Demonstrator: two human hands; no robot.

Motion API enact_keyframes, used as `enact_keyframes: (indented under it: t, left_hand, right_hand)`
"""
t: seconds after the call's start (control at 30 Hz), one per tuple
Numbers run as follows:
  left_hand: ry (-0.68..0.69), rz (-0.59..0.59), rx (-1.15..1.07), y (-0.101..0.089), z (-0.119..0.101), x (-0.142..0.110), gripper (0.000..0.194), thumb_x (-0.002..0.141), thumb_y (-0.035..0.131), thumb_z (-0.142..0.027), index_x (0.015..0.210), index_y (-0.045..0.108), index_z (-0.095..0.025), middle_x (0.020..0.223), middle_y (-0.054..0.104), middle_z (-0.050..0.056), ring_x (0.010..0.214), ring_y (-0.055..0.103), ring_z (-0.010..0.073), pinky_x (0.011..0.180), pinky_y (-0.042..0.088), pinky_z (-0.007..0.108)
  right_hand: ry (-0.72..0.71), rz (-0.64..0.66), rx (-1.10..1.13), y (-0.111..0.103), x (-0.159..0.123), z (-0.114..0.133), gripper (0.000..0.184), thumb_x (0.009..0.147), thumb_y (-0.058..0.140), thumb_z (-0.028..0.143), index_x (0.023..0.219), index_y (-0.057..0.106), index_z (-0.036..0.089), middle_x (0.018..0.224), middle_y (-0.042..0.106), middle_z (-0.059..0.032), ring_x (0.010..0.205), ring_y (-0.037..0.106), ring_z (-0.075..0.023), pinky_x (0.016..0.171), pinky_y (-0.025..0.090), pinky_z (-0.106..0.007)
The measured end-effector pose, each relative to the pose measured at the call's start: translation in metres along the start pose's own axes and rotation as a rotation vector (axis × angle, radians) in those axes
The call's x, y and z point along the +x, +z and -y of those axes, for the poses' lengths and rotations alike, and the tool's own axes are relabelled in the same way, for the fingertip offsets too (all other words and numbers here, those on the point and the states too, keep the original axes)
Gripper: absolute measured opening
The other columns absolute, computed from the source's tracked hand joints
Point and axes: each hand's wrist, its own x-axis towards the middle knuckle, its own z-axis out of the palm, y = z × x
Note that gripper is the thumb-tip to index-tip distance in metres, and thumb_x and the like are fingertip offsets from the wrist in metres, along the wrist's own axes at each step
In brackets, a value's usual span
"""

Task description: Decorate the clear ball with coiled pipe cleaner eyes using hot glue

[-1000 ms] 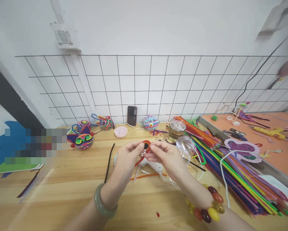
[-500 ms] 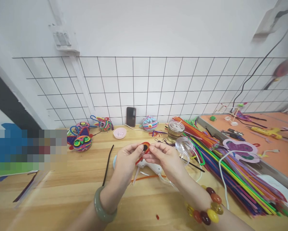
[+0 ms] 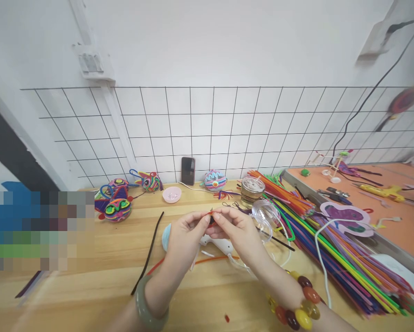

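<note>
Between my two hands is a small coil of red-orange and black pipe cleaner (image 3: 212,217), mostly covered by fingertips. My left hand (image 3: 190,233) pinches its left side with thumb and forefinger. My right hand (image 3: 237,230) pinches the right side, so both hands are closed on it. Beneath them on the wooden table lies a white glue gun (image 3: 222,244), partly hidden. A light blue ball (image 3: 165,236) shows beside my left hand. An orange pipe cleaner (image 3: 210,259) lies under my wrists, and a black pipe cleaner (image 3: 152,246) lies to the left.
At the back stand a phone (image 3: 188,171), a pink bowl (image 3: 171,195), a striped ball (image 3: 215,180) and a lidded glass cup (image 3: 252,192). Colourful fuzzy figures (image 3: 116,210) sit back left. Bundled pipe cleaners (image 3: 338,249) spread rightward, near a yellow glue gun (image 3: 381,191).
The coil has been tilted, so its round face no longer shows. My fingers have closed over more of it. The view has shifted slightly.
</note>
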Motion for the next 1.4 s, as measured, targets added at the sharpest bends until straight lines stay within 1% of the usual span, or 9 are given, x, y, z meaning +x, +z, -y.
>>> enact_keyframes:
  t: [0.13,0.37,0.47,0.6,0.77,0.93,1.17,1.27,1.4]
  left_hand:
    - [0.047,-0.017,0.048,-0.002,0.003,0.001,0.014,0.061,0.072,-0.022,0.073,0.072,-0.014,0.075,0.072,0.006,0.068,0.065,0.0152,0.065,0.053,0.024]
    - [0.000,0.020,-0.007,-0.004,0.006,0.003,0.017,0.057,0.073,-0.015,0.074,0.071,-0.015,0.072,0.072,0.003,0.065,0.064,0.0136,0.062,0.053,0.023]
    - [0.022,-0.006,0.000,-0.004,0.005,0.003,0.019,0.056,0.074,-0.014,0.074,0.070,-0.014,0.069,0.070,0.003,0.063,0.063,0.0126,0.061,0.052,0.022]
    - [0.096,-0.063,0.024,-0.003,0.005,0.003,0.021,0.054,0.074,-0.013,0.074,0.068,-0.015,0.064,0.067,0.001,0.061,0.061,0.0118,0.057,0.051,0.021]
    - [0.138,-0.065,0.117,-0.004,0.009,0.003,0.016,0.060,0.071,-0.017,0.076,0.070,-0.014,0.071,0.070,0.004,0.064,0.062,0.0144,0.061,0.052,0.025]
    - [0.172,-0.034,0.216,-0.007,0.010,0.002,0.017,0.065,0.068,-0.019,0.082,0.073,-0.017,0.084,0.071,0.007,0.076,0.064,0.0185,0.073,0.052,0.029]
    - [0.208,-0.020,0.237,-0.007,0.008,0.002,0.017,0.065,0.068,-0.016,0.080,0.075,-0.019,0.082,0.070,0.006,0.076,0.064,0.0186,0.071,0.052,0.028]
    - [0.186,-0.007,0.206,-0.006,0.008,0.003,0.017,0.064,0.069,-0.017,0.080,0.074,-0.018,0.082,0.070,0.007,0.076,0.064,0.0185,0.070,0.052,0.028]
    - [0.074,-0.033,0.126,-0.006,0.008,0.005,0.024,0.060,0.072,-0.018,0.083,0.072,-0.015,0.075,0.071,0.006,0.067,0.064,0.0165,0.065,0.053,0.027]
  right_hand:
    - [-0.027,0.009,-0.027,0.000,-0.001,0.003,0.026,0.070,0.070,0.037,0.078,0.062,0.014,0.067,0.071,-0.0030,0.059,0.069,-0.0150,0.059,0.057,-0.025]
    - [-0.019,-0.003,-0.033,0.000,-0.002,0.004,0.024,0.071,0.070,0.035,0.077,0.062,0.013,0.066,0.070,-0.0017,0.055,0.066,-0.0111,0.059,0.056,-0.023]
    - [-0.013,-0.006,-0.028,0.000,-0.003,0.004,0.024,0.071,0.070,0.035,0.077,0.061,0.014,0.065,0.070,-0.0013,0.055,0.067,-0.0115,0.059,0.056,-0.023]
    - [-0.006,-0.008,-0.020,0.000,-0.003,0.003,0.024,0.071,0.070,0.035,0.079,0.061,0.014,0.066,0.070,-0.0014,0.055,0.067,-0.0116,0.058,0.056,-0.023]
    - [0.005,-0.005,-0.001,0.001,-0.001,0.003,0.026,0.070,0.070,0.036,0.081,0.061,0.014,0.066,0.070,-0.0025,0.055,0.067,-0.0128,0.058,0.057,-0.024]
    - [0.009,-0.027,0.014,0.001,-0.002,0.004,0.030,0.068,0.072,0.037,0.084,0.061,0.015,0.067,0.071,-0.0029,0.054,0.068,-0.0141,0.057,0.056,-0.025]
    - [-0.002,-0.017,0.001,0.000,-0.002,0.002,0.032,0.067,0.073,0.039,0.084,0.062,0.015,0.067,0.070,-0.0028,0.056,0.068,-0.0154,0.059,0.057,-0.028]
    - [-0.001,-0.011,-0.004,-0.002,-0.001,0.002,0.029,0.068,0.072,0.038,0.082,0.063,0.015,0.066,0.070,-0.0021,0.056,0.068,-0.0142,0.060,0.057,-0.027]
    - [0.004,-0.011,-0.011,-0.001,-0.001,0.003,0.028,0.068,0.072,0.038,0.080,0.063,0.014,0.066,0.070,-0.0024,0.057,0.068,-0.0143,0.059,0.057,-0.026]
